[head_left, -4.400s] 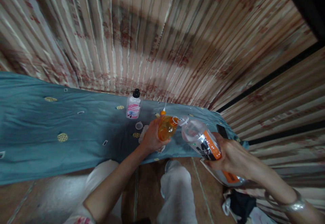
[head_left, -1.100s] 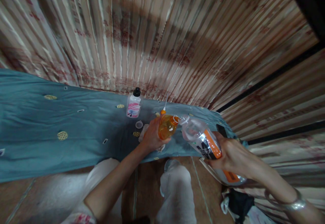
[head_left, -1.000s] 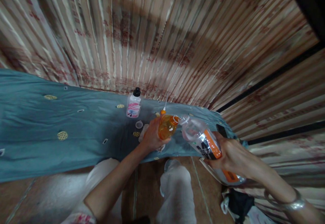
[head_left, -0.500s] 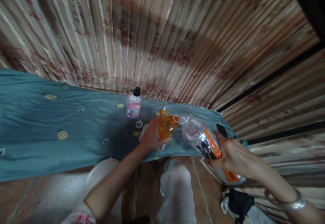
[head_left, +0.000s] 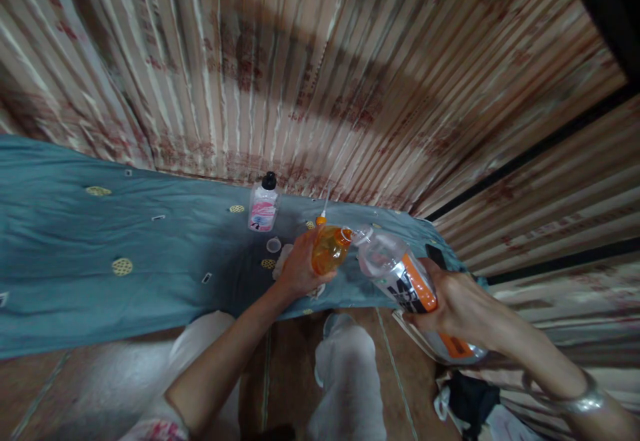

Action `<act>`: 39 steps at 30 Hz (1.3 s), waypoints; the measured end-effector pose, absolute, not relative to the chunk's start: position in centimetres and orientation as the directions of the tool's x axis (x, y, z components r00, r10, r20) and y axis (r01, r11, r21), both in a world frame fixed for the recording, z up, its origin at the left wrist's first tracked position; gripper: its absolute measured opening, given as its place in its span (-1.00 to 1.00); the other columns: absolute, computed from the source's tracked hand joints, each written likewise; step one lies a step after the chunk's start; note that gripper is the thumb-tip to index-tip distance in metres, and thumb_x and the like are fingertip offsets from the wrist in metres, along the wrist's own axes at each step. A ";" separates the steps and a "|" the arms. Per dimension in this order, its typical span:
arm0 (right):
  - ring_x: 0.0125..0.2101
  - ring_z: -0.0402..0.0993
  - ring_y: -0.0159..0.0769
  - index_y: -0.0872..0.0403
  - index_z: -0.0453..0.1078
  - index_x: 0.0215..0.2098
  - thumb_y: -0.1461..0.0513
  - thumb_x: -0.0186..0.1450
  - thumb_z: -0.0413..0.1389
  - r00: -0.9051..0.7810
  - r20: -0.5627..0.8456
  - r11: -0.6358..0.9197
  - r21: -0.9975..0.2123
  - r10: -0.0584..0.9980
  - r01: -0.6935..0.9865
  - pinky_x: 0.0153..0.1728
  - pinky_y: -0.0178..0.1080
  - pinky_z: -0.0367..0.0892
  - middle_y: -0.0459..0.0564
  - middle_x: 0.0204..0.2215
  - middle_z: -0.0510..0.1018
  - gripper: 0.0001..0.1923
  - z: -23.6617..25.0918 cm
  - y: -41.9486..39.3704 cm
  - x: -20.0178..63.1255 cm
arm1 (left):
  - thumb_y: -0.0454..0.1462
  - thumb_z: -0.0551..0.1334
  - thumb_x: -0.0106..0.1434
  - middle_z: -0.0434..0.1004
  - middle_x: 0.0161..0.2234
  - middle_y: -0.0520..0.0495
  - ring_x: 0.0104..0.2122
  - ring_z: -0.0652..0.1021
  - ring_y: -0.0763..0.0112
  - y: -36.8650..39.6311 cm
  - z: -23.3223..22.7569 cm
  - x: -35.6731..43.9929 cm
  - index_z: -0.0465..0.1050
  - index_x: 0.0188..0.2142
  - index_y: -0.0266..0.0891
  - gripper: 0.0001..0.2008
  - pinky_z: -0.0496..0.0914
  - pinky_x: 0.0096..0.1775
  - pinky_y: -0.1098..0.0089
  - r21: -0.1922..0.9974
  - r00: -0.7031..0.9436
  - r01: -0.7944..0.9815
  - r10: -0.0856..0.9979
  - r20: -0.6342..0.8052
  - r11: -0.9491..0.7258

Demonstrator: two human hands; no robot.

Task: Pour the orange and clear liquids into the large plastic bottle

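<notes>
In the head view I had the left hand [head_left: 299, 266] just right of the frame's centre and below it, its fingers curled around an orange bottle [head_left: 329, 253] with a firm wrap. That bottle leaned, its neck toward the right. The right hand [head_left: 453, 302], at the lower right, had its fingers closed about a large clear bottle [head_left: 397, 269] with an orange and black label, which sloped from its base at the lower right up to its mouth near the middle. The two mouths met or nearly met; I could not tell from my feed whether the rims touched. A silver bracelet [head_left: 584, 397] circled the right wrist at the lower right edge. Just above the left hand I saw an orange pump top [head_left: 321, 220] with a pale tube, and to the upper left of that hand a black-capped bottle [head_left: 263, 207] with a pink label stood upright on the teal cloth [head_left: 170, 254]. Below it lay a small white cap [head_left: 273, 245]. A dark flat object [head_left: 435, 255] showed just above the right hand. A pleated curtain [head_left: 280, 81] filled the upper frame.
</notes>
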State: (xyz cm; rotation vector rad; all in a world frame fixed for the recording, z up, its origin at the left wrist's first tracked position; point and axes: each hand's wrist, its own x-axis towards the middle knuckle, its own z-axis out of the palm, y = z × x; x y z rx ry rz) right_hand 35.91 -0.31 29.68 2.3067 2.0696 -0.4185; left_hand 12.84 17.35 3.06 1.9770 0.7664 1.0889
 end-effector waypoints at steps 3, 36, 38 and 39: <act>-0.56 0.49 -0.24 -0.15 0.39 -0.24 0.03 0.18 0.38 0.083 -0.210 -0.119 -0.163 0.974 0.979 -0.43 -0.20 0.35 -0.21 -0.51 0.56 -0.71 29.7 -0.4 35.9 | -0.15 0.82 0.18 0.66 0.59 -0.41 0.58 0.67 -0.47 17.4 3.1 12.9 0.33 0.75 -0.08 0.26 0.57 0.65 -0.40 0.824 0.462 0.149 0.775 0.431 -0.547; -0.42 0.63 -0.15 -0.11 0.45 -0.20 0.01 0.15 0.37 0.131 -0.263 -0.182 -0.179 0.956 0.967 -0.33 -0.15 0.44 -0.11 -0.36 0.68 -0.67 28.6 -0.6 36.7 | -0.25 0.80 0.16 0.71 0.56 -0.39 0.54 0.71 -0.41 17.1 3.4 13.3 0.40 0.70 -0.09 0.19 0.59 0.63 -0.36 0.859 0.439 0.074 0.790 0.427 -0.506; -0.43 0.61 -0.15 -0.11 0.44 -0.18 -0.01 0.14 0.37 0.155 -0.274 -0.210 -0.186 0.949 0.960 -0.32 -0.14 0.42 -0.15 -0.39 0.65 -0.64 28.9 -0.5 36.5 | -0.24 0.81 0.15 0.70 0.56 -0.37 0.55 0.70 -0.40 17.1 3.2 13.4 0.38 0.71 -0.06 0.22 0.58 0.63 -0.37 0.858 0.431 0.082 0.794 0.429 -0.507; -0.43 0.60 -0.16 -0.10 0.43 -0.17 -0.02 0.14 0.37 0.165 -0.282 -0.223 -0.189 0.945 0.956 -0.32 -0.14 0.41 -0.16 -0.41 0.64 -0.62 29.0 -0.4 36.4 | -0.23 0.81 0.16 0.69 0.56 -0.36 0.55 0.69 -0.40 17.1 3.1 13.5 0.38 0.72 -0.06 0.22 0.57 0.64 -0.37 0.858 0.430 0.085 0.795 0.427 -0.507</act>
